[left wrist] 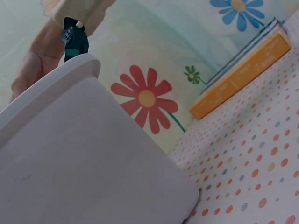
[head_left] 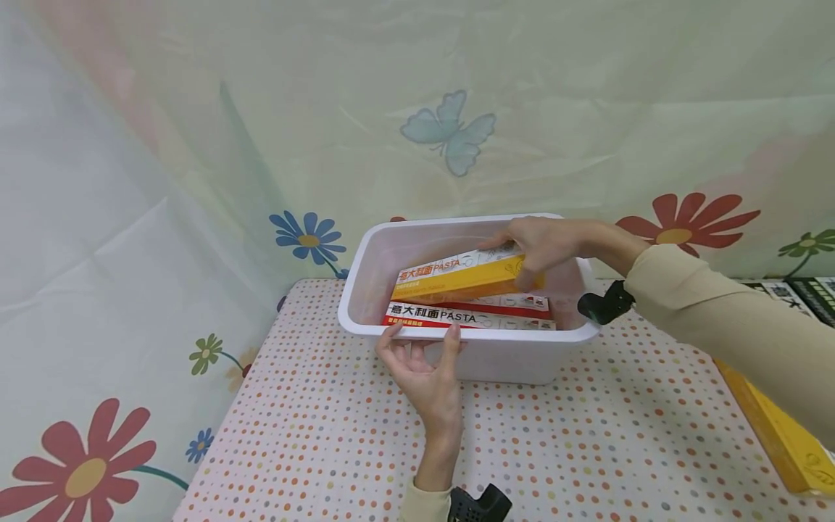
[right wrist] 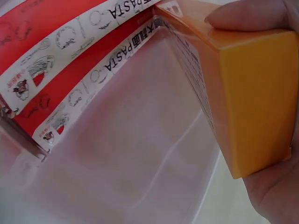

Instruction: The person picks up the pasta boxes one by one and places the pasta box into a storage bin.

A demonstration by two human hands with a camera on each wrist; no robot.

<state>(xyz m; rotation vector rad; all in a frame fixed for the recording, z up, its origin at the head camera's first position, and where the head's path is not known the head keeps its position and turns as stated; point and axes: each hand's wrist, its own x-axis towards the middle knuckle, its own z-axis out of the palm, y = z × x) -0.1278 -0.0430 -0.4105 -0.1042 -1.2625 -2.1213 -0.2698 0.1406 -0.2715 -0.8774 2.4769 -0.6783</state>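
Observation:
A white plastic tub (head_left: 502, 360) stands on the table, two red-and-white pasta boxes (head_left: 430, 316) lying side by side inside it. My right hand (head_left: 544, 243) grips a yellow pasta box (head_left: 457, 281) by its right end, thumb on one side and fingers on the other. This box slants within the tub, behind and partly over the red ones. In the right wrist view the yellow box (right wrist: 257, 102) is tilted beside the red boxes (right wrist: 70, 42). At the tub's front rim, my left hand (head_left: 427, 373) holds the edge, its thumb and fingers reaching up to it.
Another yellow box (head_left: 776, 428) lies at the table's right side, partly behind the right sleeve. Dark printed packages (head_left: 805, 296) are at the back right. A flower-print curtain (head_left: 554, 130) hangs behind the dotted tablecloth (head_left: 313, 406).

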